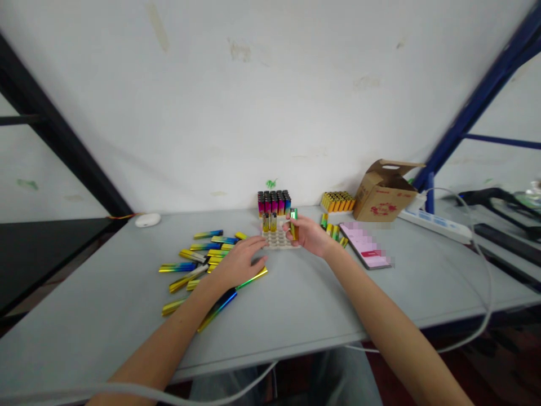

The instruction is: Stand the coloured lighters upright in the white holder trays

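My right hand [310,235] pinches an upright lighter [293,224] with a green and gold wrap, above the right part of a white holed tray [278,241]. Two gold lighters with dark tops [269,222] stand in the tray's back left holes. My left hand [243,260] rests at the tray's left edge, fingers stretched out and apart, holding nothing I can see. Under and left of it lie several shiny gold, blue and green foil-like pieces [177,267], spread loosely; my forearm hides some of them.
Behind the tray stands a block of pink and blue lighters [274,202]. To the right are a tray of yellow pieces [338,201], loose green-yellow pieces [329,226], a phone [366,246], an open cardboard box [382,194] and a power strip [439,224]. A white case [147,220] lies left.
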